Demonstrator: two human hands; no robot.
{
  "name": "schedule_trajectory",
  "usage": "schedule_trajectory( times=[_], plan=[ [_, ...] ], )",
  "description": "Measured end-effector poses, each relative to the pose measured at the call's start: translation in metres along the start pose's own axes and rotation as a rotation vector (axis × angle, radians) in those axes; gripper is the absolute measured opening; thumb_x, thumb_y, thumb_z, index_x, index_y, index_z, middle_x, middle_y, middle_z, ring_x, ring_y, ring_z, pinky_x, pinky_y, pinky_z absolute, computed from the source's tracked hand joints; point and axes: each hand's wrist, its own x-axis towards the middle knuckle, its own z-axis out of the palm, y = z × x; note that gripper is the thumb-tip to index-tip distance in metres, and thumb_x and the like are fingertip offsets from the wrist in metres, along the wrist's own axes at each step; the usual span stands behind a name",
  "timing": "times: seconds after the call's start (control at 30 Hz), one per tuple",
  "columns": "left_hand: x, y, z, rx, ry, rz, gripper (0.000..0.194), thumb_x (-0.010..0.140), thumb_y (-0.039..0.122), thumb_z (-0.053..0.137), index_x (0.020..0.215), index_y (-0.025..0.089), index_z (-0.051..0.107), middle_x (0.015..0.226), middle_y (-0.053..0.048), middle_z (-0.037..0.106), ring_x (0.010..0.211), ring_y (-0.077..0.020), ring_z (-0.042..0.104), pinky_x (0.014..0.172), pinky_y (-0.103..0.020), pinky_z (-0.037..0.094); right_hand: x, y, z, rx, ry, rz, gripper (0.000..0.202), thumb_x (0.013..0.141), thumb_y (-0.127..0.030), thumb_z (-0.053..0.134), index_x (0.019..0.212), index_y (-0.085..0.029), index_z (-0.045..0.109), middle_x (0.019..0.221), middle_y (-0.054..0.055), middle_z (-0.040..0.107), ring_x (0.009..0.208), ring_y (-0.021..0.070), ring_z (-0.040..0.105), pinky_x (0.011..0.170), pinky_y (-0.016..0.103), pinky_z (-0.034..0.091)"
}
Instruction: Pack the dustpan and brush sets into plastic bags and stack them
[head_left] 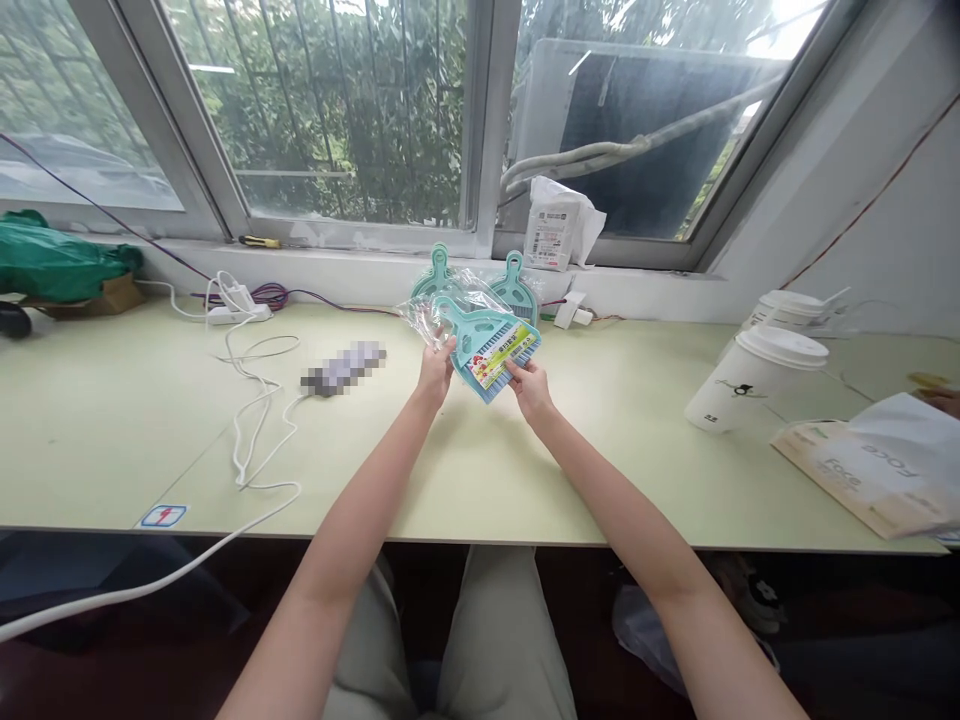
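Observation:
A teal dustpan-and-brush set [474,335] with a yellow-green label is held tilted above the table, its handle up to the left. Clear plastic wrap hangs around its handle end. My left hand [436,370] grips the left side, fingers closed on the set and its wrap. My right hand [529,388] pinches the lower right edge near the label. Behind it, two more teal sets stand against the sill: one at the left [440,268], partly hidden by the wrap, and one at the right [514,285].
White cups [757,375] and a paper bag [881,465] are at the right. White cables [251,430] and a pixelated object [343,369] lie left on the table [480,500]. A white package [559,228] and a yellow cutter [259,242] rest on the sill.

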Motion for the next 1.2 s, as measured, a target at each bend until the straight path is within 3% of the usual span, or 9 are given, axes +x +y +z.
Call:
schedule_trajectory(
  times=[0.07,0.23,0.43,0.67,0.97,1.2],
  plan=[
    [-0.004,-0.003,0.002,0.022,-0.046,-0.024,0.063,0.078,0.018,0.069,0.136,0.021,0.043,0.11,-0.006,0.067,0.101,-0.0188,0.065,0.092,-0.034,0.051,-0.001,0.001,0.001,0.018,0.013,-0.042,0.026,0.072,-0.016,0.072,0.095,-0.014,0.063,0.106,0.008,0.068,0.099,0.0198,0.066,0.095,0.037,0.054],
    [-0.007,-0.008,0.001,0.088,-0.287,-0.105,0.05,0.078,0.026,0.071,0.124,0.016,0.055,0.11,-0.009,0.067,0.108,-0.0234,0.062,0.098,-0.039,0.048,0.001,0.003,-0.001,0.069,0.055,-0.078,0.026,0.072,-0.017,0.072,0.095,-0.015,0.061,0.109,0.007,0.067,0.102,0.0192,0.065,0.097,0.035,0.053],
    [-0.009,-0.01,0.0,0.119,-0.289,-0.135,0.035,0.082,0.029,0.067,0.113,0.015,0.059,0.113,-0.009,0.067,0.111,-0.0238,0.061,0.102,-0.041,0.045,0.004,-0.006,-0.002,-0.003,-0.014,-0.02,0.03,0.066,-0.017,0.077,0.092,-0.014,0.061,0.105,0.008,0.069,0.099,0.022,0.066,0.094,0.039,0.055],
    [-0.016,-0.017,0.009,0.108,-0.397,-0.191,0.043,0.081,0.033,0.069,0.12,0.018,0.057,0.123,-0.009,0.062,0.115,-0.0239,0.058,0.104,-0.041,0.043,-0.004,-0.006,0.006,0.031,0.073,-0.122,0.031,0.07,-0.022,0.074,0.096,-0.016,0.058,0.107,0.008,0.067,0.103,0.0213,0.065,0.093,0.037,0.055],
    [-0.016,-0.018,0.011,0.124,-0.305,-0.138,0.046,0.074,0.03,0.075,0.115,0.016,0.059,0.117,-0.01,0.065,0.114,-0.026,0.059,0.103,-0.042,0.044,-0.006,-0.006,0.009,0.011,0.039,-0.062,0.029,0.07,-0.02,0.075,0.094,-0.016,0.059,0.108,0.008,0.067,0.101,0.0212,0.066,0.091,0.036,0.056],
    [-0.022,-0.026,0.022,0.141,-0.205,-0.157,0.061,0.068,0.021,0.076,0.122,0.018,0.049,0.121,-0.009,0.063,0.11,-0.0237,0.061,0.1,-0.041,0.045,-0.007,-0.004,0.01,0.077,0.115,-0.116,0.029,0.072,-0.02,0.069,0.098,-0.017,0.057,0.112,0.007,0.065,0.103,0.0187,0.064,0.092,0.033,0.055]
  ],
)
